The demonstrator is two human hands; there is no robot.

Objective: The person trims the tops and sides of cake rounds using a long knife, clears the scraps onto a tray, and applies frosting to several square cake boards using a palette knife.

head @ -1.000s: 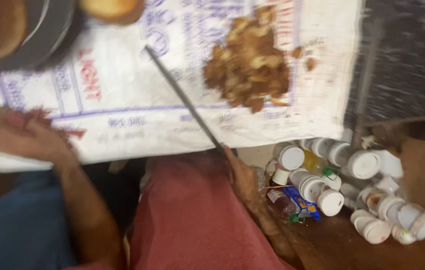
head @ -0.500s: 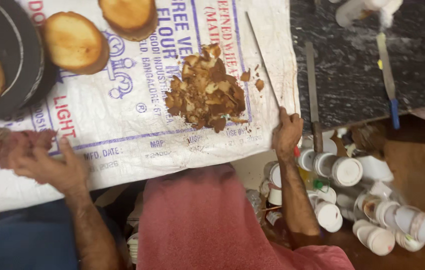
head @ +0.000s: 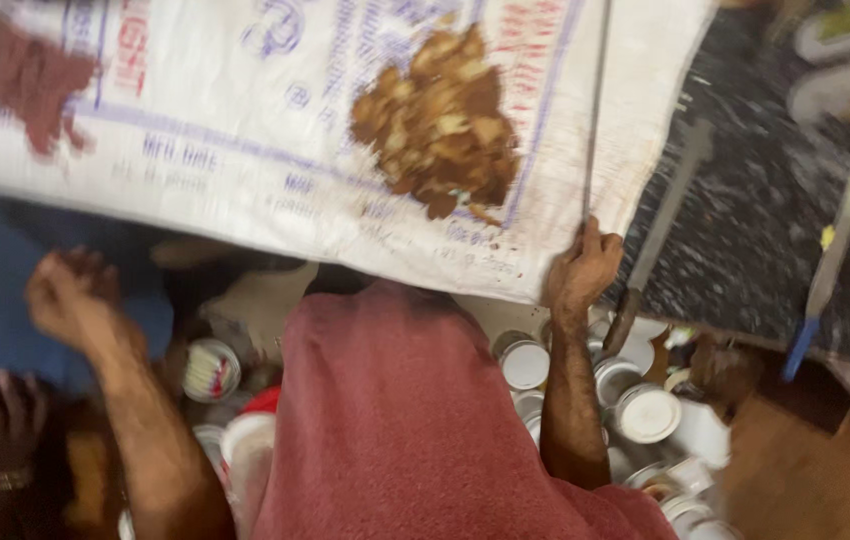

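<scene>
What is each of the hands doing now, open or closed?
Left hand: holds nothing; too blurred to tell open or closed.
Right hand: closed on a long thin rod.

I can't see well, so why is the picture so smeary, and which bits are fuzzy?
Head view: the camera was moving, so everything is streaked; the left hand and white jars are smeared, the right hand on the thin rod is a little clearer, and the brown chips on the white sack look soft.
</scene>
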